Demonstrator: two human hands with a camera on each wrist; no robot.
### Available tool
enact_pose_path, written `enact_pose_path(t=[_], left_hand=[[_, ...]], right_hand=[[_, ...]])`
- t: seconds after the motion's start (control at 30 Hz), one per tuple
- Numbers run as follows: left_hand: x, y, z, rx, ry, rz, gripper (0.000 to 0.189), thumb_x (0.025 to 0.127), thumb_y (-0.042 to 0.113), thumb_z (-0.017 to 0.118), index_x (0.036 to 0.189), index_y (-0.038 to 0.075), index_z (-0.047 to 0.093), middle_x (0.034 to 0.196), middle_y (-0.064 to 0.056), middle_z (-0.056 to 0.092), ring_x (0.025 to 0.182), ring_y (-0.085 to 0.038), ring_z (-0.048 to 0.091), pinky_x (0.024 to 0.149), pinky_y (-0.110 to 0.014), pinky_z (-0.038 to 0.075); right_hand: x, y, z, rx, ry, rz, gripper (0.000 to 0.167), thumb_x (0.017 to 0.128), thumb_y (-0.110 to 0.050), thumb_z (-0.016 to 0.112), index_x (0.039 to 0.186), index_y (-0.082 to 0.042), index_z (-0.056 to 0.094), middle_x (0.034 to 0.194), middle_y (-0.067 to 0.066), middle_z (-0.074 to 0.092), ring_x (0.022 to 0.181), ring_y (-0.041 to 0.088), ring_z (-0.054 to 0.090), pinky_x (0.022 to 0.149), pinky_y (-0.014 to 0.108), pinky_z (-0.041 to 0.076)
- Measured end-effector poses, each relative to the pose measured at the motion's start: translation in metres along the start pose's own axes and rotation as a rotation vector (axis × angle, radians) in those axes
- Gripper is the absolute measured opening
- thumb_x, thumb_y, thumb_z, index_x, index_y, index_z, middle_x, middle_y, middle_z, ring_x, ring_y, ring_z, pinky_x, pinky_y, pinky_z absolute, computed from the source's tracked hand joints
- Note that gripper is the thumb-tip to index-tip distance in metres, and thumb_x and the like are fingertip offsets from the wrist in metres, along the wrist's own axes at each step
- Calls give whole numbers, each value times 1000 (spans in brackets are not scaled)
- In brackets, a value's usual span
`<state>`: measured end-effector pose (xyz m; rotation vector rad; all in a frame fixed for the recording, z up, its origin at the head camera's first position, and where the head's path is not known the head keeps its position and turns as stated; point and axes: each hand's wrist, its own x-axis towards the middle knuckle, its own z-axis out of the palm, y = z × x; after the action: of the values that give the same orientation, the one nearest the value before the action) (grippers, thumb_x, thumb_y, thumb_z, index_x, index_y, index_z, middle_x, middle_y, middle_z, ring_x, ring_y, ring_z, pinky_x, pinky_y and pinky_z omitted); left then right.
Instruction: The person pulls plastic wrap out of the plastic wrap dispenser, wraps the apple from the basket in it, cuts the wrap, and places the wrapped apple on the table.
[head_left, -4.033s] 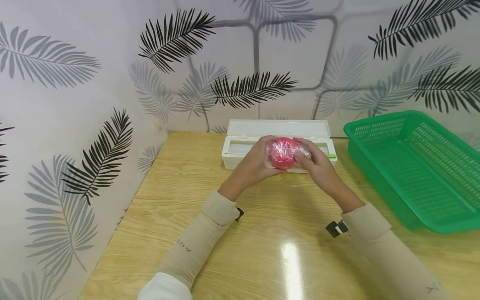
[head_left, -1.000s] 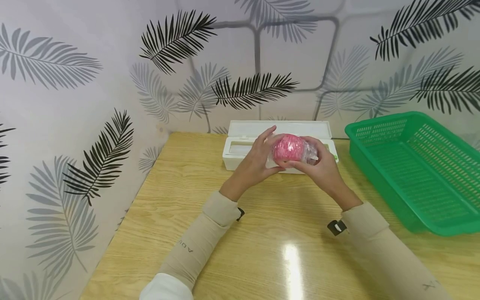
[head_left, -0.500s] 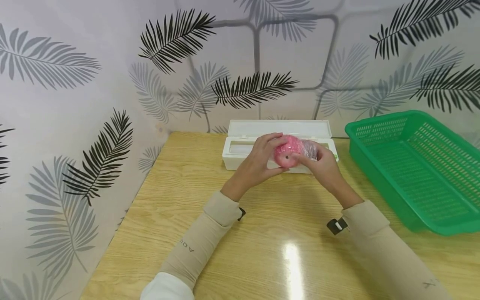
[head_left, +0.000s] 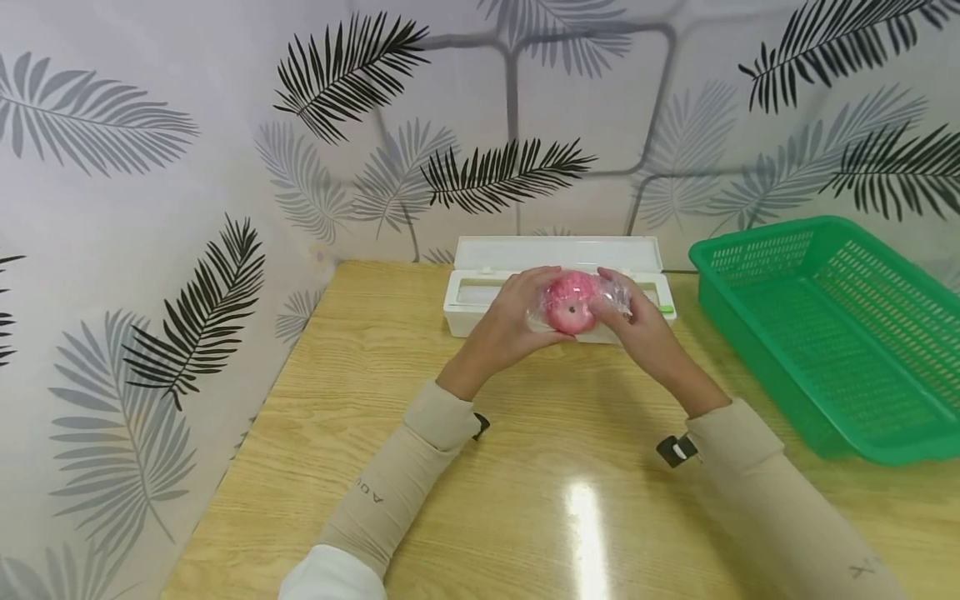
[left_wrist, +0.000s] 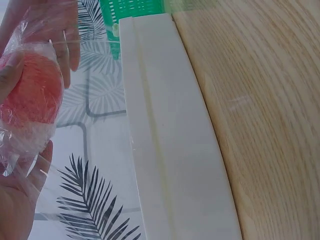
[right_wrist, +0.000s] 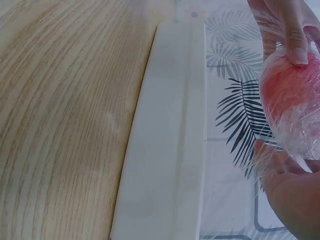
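Note:
Both hands hold up a pinkish-red apple [head_left: 567,315] wrapped in clear cling film [head_left: 613,292], in front of the white box. A small dark spot on the apple faces the head camera. My left hand [head_left: 506,317] cups its left side, thumb below and fingers around the top. My right hand [head_left: 637,325] has its thumb on the apple's front right and its fingers behind, over the bunched film. In the left wrist view the apple [left_wrist: 35,95] shows crinkled film around its ends. The right wrist view shows a thumb pressing on the wrapped apple [right_wrist: 285,90].
Behind the hands, against the wall, a long white cling film dispenser box [head_left: 467,321] stands with its lid [head_left: 555,250] raised; a green piece [head_left: 665,309] sits at its right end. A green plastic basket [head_left: 780,379] is on the right of the wooden table [head_left: 360,350].
The apple has been turned in the hands, so its dark spot now faces the head camera. Since half a second ago, the left fingers have moved back off its front, and the right fingers have lifted.

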<state>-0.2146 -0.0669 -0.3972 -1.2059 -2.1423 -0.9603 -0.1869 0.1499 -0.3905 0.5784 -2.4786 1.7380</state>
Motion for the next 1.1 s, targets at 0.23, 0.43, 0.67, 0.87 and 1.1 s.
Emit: enact_pose_path(t=[0.23,0.43,0.67,0.87,1.1], left_hand=[[-2,-3,2,-91,27,-90,81,63,28,86,130,8,46,130,-3,50,123,-12,41,104,-25,32],[-3,-5,3,-151,29,-160,80,62,24,85,131,11,46,128,-1,53,119,-8,44,100,-24,36],[-4,-4,3,-197,27,-267,72,68,30,80,130,12,48,126,-1,55,113,-7,50,92,-23,44],[-2,0,2,-241,10,-451,72,69,47,75,130,22,48,121,4,56,106,-8,52,84,-26,49],[-2,0,3,-248,-83,-458,77,72,42,73,136,17,37,133,-1,43,120,-12,41,98,-31,40]], right_hand=[[-9,-17,1,56,-11,-167,63,89,-5,60,143,-5,27,141,14,34,120,29,43,89,28,47],[-12,-14,0,69,-79,-191,64,86,1,62,141,-3,29,142,16,30,123,30,39,87,23,48],[-9,-10,4,99,-121,-147,75,83,-1,67,144,-4,22,142,12,30,124,31,39,90,31,47],[-5,-10,9,154,-95,-105,75,83,-3,68,143,-7,23,140,12,32,122,32,41,84,30,51],[-4,-10,9,24,-5,-104,70,78,-9,74,137,-4,36,132,15,44,114,30,48,80,25,51]])
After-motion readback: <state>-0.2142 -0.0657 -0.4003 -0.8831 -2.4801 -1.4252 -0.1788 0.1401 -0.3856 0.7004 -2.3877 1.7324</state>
